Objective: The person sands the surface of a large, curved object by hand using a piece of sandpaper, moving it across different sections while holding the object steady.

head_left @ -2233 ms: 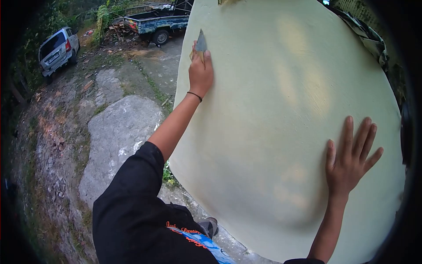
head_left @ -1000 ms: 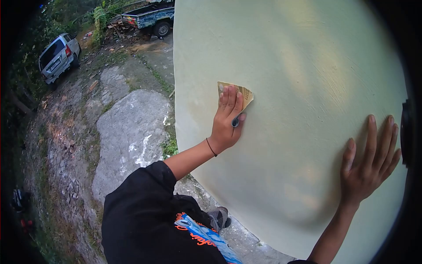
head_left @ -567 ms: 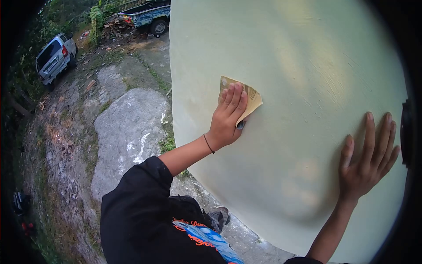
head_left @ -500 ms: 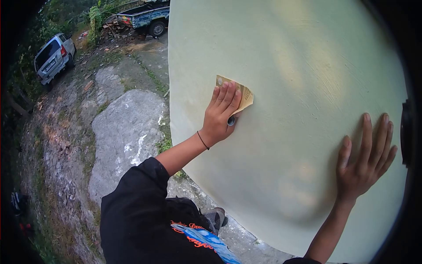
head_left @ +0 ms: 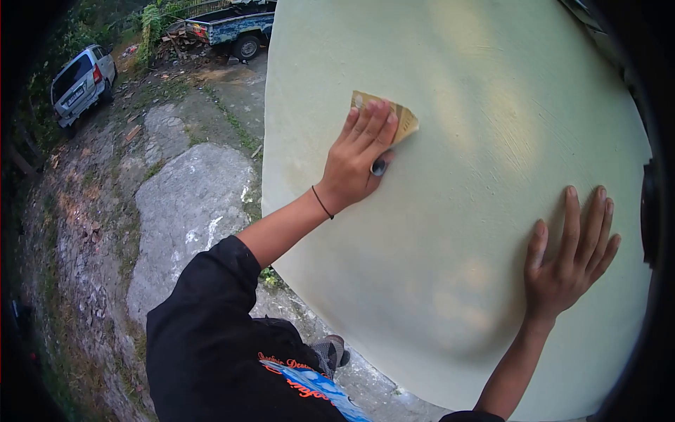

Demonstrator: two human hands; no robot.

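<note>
A large, smooth, pale green panel (head_left: 436, 211) fills the middle and right of the view. On its upper left part, my left hand (head_left: 357, 156) presses a folded yellow-brown sheet of sandpaper (head_left: 406, 125) against the surface, fingers together over it. A small dark round object (head_left: 380, 167) shows beside the thumb of that hand. My right hand (head_left: 562, 264) lies flat on the panel at the right, fingers spread, with nothing in it.
Rough ground with a broad concrete slab (head_left: 193, 200) lies to the left. A silver car (head_left: 76, 88) and a blue pickup (head_left: 235, 29) stand at the upper left. My shoe (head_left: 329, 355) is below the panel's lower edge.
My left hand has slid up and slightly right over the panel with the sandpaper. My right hand remains flat on the panel, appearing a little further left as the view has shifted.
</note>
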